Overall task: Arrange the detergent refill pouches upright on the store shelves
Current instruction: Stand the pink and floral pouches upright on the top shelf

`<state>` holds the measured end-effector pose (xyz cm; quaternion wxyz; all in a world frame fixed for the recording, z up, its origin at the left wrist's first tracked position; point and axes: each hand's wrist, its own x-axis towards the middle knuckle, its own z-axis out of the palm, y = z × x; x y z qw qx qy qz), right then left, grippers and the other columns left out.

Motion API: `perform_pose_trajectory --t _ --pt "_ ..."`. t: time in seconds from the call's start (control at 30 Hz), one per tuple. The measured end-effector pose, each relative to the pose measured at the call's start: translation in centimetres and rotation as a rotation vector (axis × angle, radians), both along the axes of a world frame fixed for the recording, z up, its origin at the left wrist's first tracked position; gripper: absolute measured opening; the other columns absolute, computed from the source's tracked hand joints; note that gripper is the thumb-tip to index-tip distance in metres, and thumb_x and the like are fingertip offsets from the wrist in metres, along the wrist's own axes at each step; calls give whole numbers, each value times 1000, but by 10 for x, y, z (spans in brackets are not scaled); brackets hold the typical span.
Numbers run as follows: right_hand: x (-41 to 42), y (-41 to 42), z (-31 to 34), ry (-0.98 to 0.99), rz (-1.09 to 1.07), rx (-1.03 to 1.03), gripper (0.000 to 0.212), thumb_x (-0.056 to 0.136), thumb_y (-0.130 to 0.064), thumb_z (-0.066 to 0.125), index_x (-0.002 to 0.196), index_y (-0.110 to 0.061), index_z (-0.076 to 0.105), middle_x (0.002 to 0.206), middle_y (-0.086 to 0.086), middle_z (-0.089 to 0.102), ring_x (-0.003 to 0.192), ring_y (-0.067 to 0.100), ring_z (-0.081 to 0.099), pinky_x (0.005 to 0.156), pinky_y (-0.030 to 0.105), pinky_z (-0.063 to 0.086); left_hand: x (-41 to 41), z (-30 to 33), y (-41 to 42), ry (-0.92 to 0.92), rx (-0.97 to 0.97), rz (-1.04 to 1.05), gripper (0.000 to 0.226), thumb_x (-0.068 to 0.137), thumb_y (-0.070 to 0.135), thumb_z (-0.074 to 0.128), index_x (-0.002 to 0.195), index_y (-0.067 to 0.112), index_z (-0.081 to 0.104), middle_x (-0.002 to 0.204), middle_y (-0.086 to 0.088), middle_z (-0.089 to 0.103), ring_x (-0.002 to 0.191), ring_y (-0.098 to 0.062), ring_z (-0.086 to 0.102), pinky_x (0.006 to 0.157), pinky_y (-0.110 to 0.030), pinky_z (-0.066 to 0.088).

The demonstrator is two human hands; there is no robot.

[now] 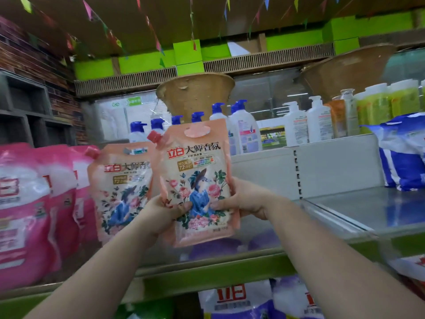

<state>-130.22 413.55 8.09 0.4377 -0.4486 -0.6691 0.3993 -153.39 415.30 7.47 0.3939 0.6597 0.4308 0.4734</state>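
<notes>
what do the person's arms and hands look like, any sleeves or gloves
Both forearms are bare right to the bottom of the frame: no sleeves or gloves show. The left hand and right hand show no rings, watch or bracelet. Nail details on the fingers are too blurred to tell.

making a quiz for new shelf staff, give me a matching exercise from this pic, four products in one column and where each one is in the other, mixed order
Column 1
1. peach floral pouch
2. pink pouches
3. blue and white bags
4. white pump bottles

Column 2
a. far right of the shelf
b. held in both hands
c. on top of the shelf's back panel
d. far left of the shelf

Pairs: 1-b, 2-d, 3-a, 4-c
</notes>
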Motion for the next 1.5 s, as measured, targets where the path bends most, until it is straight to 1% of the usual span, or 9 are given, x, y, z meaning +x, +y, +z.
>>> perform_pose_trajectory --t 0.3,0.43,0.53,0.7,0.8,0.9,1.07,1.17,1.5 --pt "-138 32 -4 19 12 49 57 61 -18 91 109 -22 60 93 -6 78 83 14 76 63 29 61 -125 -8 12 -116 -64 183 27 79 12 81 103 12 69 99 -9 77 97 -29 71 93 -50 54" --pt "-179 39 -11 -2 -67 112 53 63 -22 92 108 -24 63 93 -9 78 84 8 74 74 29 61 -157 -6 18 -76 42 303 27 76 14 83 96 21 65 86 6 71 81 -17 68 62 -30 55" --pt "-196 40 -17 -39 -116 169 49 66 -29 91 106 -31 61 91 -18 75 81 -2 71 71 23 58 -163 -12 18 -36 163 371 32 79 16 81 102 21 59 89 12 65 89 -18 63 76 -30 50" --pt "-197 37 -25 -9 -145 95 65 57 -38 92 112 -33 57 106 -9 75 101 13 70 93 44 56 -161 -21 20 41 202 424 44 82 28 78 109 20 45 96 9 57 92 -18 54 81 -32 44" --pt "-200 31 -31 25 -168 89 53 64 -35 89 107 -34 58 102 -10 76 96 10 72 92 40 56 -158 -23 17 21 197 422 44 82 25 77 108 23 41 92 12 55 95 -18 56 80 -32 43" --pt "-203 25 -34 22 -202 94 55 67 -38 88 112 -31 58 99 -15 75 90 3 71 85 33 56 -152 -23 9 -8 231 480 64 81 19 78 132 15 39 116 -1 60 116 -26 57 93 -40 49" --pt "-209 14 -37 49 -312 98 87 68 -37 87 137 -30 35 121 -6 65 109 17 64 91 46 56 -133 -30 -14 198 477 523 109 83 -5 62 153 37 -11 161 -14 9 145 -33 21 115 -50 30" --pt "-211 5 -37 46 -363 114 103 69 -38 87 147 -34 21 129 -5 57 117 19 58 99 50 52 -129 -34 -22 437 484 575 102 85 2 65 155 28 -4 161 -21 -19 150 -37 -5 121 -46 13" --pt "-214 -28 -37 -152 -426 183 94 81 -38 78 150 -38 14 148 1 47 128 21 51 104 48 47 -122 -58 -48 640 428 613 85 91 10 54 157 24 3 161 -19 -24 149 -35 -20 120 -45 -4"
